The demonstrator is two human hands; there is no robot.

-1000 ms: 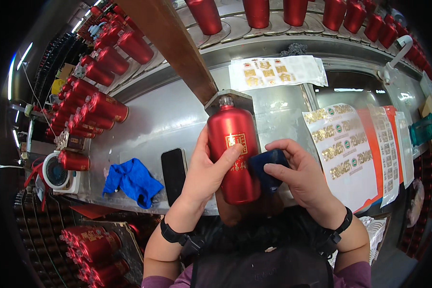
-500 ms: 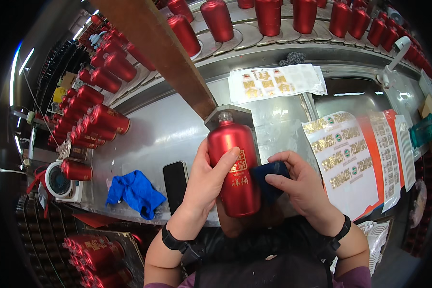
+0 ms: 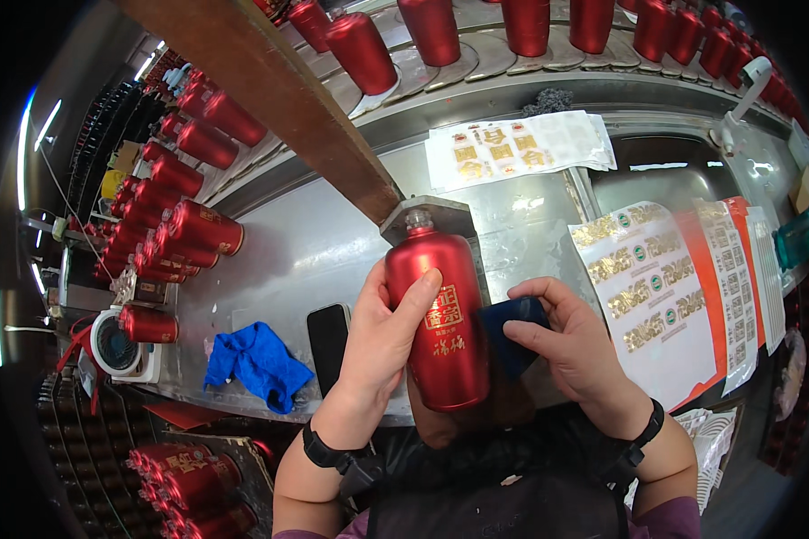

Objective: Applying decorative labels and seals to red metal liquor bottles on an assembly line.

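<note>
A red bottle (image 3: pixel 445 323) is held upright over the near edge of the steel table (image 3: pixel 306 242), just in front of the person's chest. The left hand (image 3: pixel 382 346) is closed round its left side, with the thumb laid across the gold label on the front. The right hand (image 3: pixel 571 346) is closed on a dark blue cloth (image 3: pixel 510 328), which is pressed against the bottle's right side.

The bottle appears stiff and glossy, probably ceramic or coated glass, so it is judged fairly heavy, slippery under bare fingers and breakable if dropped on the steel. It is best gripped round the broad body, as is done now, rather than by the narrow neck near its cap; the label should be touched lightly, since whether it is firmly stuck cannot be told.

A black phone (image 3: pixel 328 337) lies flat just left of the left hand, and a brighter blue rag (image 3: pixel 259 364) lies crumpled near the table's near-left edge. Label sheets (image 3: pixel 661 296) are spread toward the right edge, and more sheets (image 3: pixel 512 148) lie at the far edge. Many like bottles (image 3: pixel 184 238) are stacked on their sides at the left edge.
</note>
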